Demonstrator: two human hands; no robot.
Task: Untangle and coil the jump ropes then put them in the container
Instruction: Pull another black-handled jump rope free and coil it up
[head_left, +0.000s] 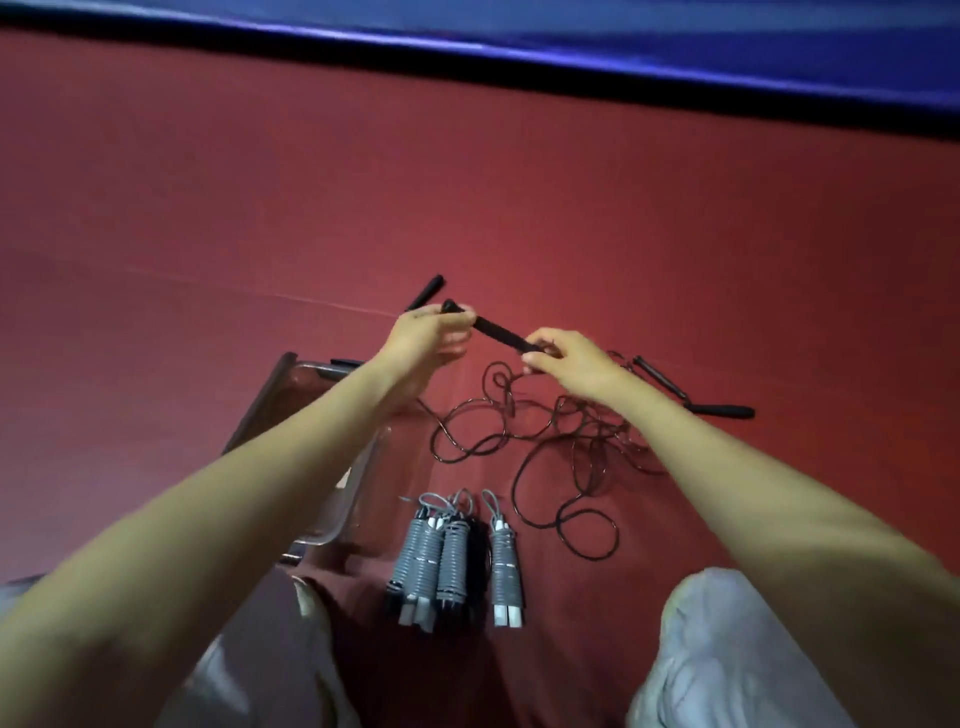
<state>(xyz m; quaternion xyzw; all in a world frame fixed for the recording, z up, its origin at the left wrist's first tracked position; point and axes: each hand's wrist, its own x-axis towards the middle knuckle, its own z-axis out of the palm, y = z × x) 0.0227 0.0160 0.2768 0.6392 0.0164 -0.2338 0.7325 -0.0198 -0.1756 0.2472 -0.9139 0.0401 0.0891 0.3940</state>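
A black jump rope handle (498, 331) is held in the air between both hands. My left hand (423, 340) grips its far end and my right hand (566, 358) pinches its near end where the cord leaves it. Below lies a tangle of thin black cord (561, 447) on the red mat. Another black handle (427, 292) sticks out beyond my left hand. Two more black handles (696, 400) lie to the right. Three grey coiled jump ropes (452, 561) lie side by side near my knees. A clear container (322, 519) sits under my left forearm, partly hidden.
The red mat (675, 234) stretches all around. A blue padded edge (623, 47) with a black strip runs along the far side. My knees in light trousers (727, 649) frame the bottom of the view.
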